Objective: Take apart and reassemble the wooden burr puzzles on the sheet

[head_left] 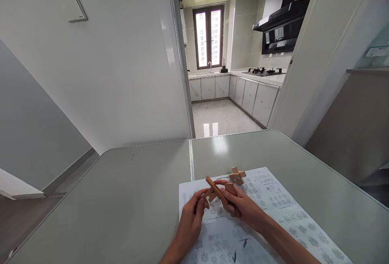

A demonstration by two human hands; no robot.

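Over a printed sheet, my two hands hold notched wooden puzzle pieces [215, 189] close together. My left hand [192, 215] pinches one small wooden piece at its left side, thumb and fingers closed. Wrapped round the other pieces, my right hand [240, 203] grips a long wooden bar that slants up to the left and a block standing up by the thumb. The fingers hide how the pieces fit together. Just beyond my right hand, an assembled wooden burr puzzle [237, 175] rests at the sheet's far edge.
The large paper sheet [285, 205] carries rows of printed diagrams of puzzle shapes. It lies on a grey-green table [136, 199] with a pale seam. A white wall stands behind the table at left; a kitchen with a stove [264, 71] opens beyond.
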